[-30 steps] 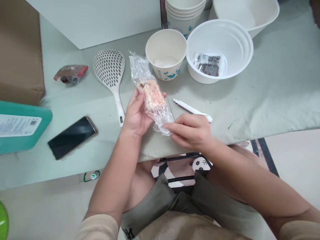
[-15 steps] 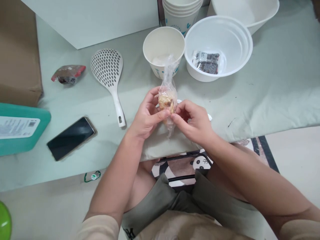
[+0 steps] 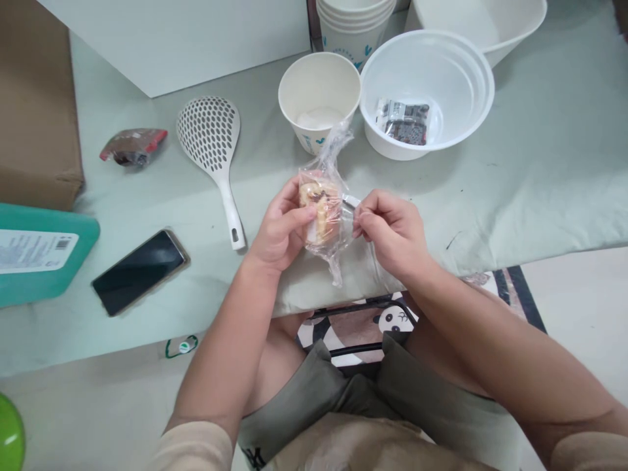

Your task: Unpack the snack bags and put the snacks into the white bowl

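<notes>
My left hand [image 3: 284,226] is closed around a golden-brown piece of bread or pastry [image 3: 321,212], its thumb pressed on the front. Clear plastic wrap [image 3: 335,147] covers the piece, with twisted ends sticking out at top and bottom. Just to the right, my right hand [image 3: 390,229] pinches what looks like the edge of that wrap, drawn out sideways. Part of a small white object [image 3: 350,201] shows on the table behind the right fingers; the rest is hidden. A paper cup [image 3: 318,91] stands right behind the pastry.
A white plastic bowl [image 3: 466,98] holds a dark printed packet [image 3: 406,122]. Behind are stacked paper cups [image 3: 353,33] and another white bowl [image 3: 510,26]. To the left lie a slotted skimmer [image 3: 226,176], a red-edged packet [image 3: 133,145], a phone [image 3: 140,271] and a teal container [image 3: 81,242].
The right hand has moved right, away from the pastry, pulling the wrap out with it. The wrapping looks looser and wider, and the pastry has turned slightly and shifted left.
</notes>
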`<action>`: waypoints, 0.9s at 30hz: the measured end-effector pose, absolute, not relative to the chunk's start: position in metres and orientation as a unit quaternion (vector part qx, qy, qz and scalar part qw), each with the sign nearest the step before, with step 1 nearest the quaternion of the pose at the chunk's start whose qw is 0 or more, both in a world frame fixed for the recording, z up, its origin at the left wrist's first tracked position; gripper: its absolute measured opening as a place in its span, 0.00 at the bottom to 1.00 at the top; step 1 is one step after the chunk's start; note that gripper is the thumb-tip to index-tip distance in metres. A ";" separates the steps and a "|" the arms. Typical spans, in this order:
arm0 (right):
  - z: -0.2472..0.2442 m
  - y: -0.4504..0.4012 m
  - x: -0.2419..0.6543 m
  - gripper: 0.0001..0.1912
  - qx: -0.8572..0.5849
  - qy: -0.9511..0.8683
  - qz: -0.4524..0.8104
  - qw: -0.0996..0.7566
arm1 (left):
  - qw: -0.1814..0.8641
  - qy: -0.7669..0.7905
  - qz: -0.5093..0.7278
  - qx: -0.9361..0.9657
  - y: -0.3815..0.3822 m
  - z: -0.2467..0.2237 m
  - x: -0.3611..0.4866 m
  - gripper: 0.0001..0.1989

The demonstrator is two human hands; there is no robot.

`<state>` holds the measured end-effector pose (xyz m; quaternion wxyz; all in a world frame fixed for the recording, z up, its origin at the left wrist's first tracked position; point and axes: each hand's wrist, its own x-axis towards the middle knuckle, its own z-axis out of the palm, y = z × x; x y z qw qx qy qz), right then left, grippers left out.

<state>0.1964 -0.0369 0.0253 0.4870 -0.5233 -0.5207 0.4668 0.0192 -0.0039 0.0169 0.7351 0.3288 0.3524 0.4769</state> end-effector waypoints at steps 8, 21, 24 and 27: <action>0.017 -0.032 0.195 0.07 -0.519 -0.379 0.548 0.536 | 0.742 0.411 0.468 0.248 0.000 0.028 0.012 0.15; 0.004 -0.027 0.206 0.09 -0.536 -0.690 0.211 0.438 | 0.785 0.369 0.372 0.329 -0.006 0.014 0.014 0.19; 0.010 -0.026 0.209 0.06 -0.552 -0.688 0.184 0.433 | 0.804 0.362 0.333 0.333 -0.007 0.014 0.011 0.19; 0.018 -0.026 0.210 0.16 -0.573 -0.652 0.225 0.442 | 0.818 0.373 0.307 0.312 -0.007 0.017 0.010 0.19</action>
